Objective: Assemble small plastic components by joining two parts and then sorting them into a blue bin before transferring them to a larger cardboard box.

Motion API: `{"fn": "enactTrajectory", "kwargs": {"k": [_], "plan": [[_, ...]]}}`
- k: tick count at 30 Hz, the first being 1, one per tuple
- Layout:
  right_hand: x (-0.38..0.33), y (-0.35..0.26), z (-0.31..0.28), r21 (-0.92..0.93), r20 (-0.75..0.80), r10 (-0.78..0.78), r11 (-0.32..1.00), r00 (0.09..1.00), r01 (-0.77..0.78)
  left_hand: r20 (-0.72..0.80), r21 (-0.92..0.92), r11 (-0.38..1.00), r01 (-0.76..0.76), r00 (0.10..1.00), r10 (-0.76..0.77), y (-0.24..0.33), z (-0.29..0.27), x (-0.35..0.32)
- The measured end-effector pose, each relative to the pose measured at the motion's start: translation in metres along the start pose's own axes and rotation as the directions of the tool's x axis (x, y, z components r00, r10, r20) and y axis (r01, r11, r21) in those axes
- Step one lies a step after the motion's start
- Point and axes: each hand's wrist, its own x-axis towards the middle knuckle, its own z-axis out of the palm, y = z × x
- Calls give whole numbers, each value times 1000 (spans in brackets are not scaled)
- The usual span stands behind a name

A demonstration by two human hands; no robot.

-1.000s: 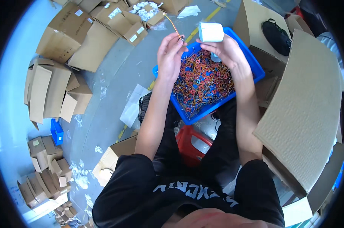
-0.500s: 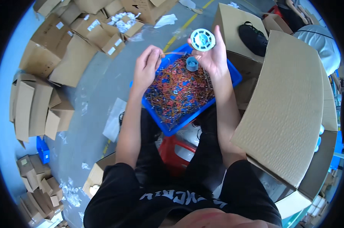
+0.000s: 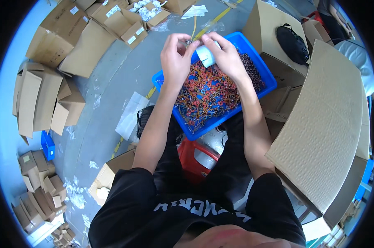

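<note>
My left hand pinches a small dark-and-metal part with an orange wire lead standing up from it. Close beside it, my right hand grips a white, round plastic housing, turned on its side with a slit in its wall. The fingertips of both hands nearly meet, so the exact contact between part and housing is hidden. Below them is a blue plastic tray resting by my knees. It holds a tangled heap of small red parts with orange wires, with dark small parts massed at its right side.
A large open cardboard box stands at my right, its flap near my forearm. Behind it, a black round pouch lies on another carton. A red stool is between my legs. Cardboard boxes pile up at left.
My hands have come together above the tray. The white housing has tipped from facing up to its side, and the wire now points upward. The view has shifted slightly.
</note>
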Motion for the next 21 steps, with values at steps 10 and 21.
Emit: {"fn": "enactTrajectory", "kwargs": {"k": [10,21], "plan": [[0,6,13,55,34,-102,993,994,100,43,-52,978,-201,978,203,3,0,2],[-11,-17,5,506,-18,61,861,998,-43,204,-533,845,31,975,93,10,9,-4]]}}
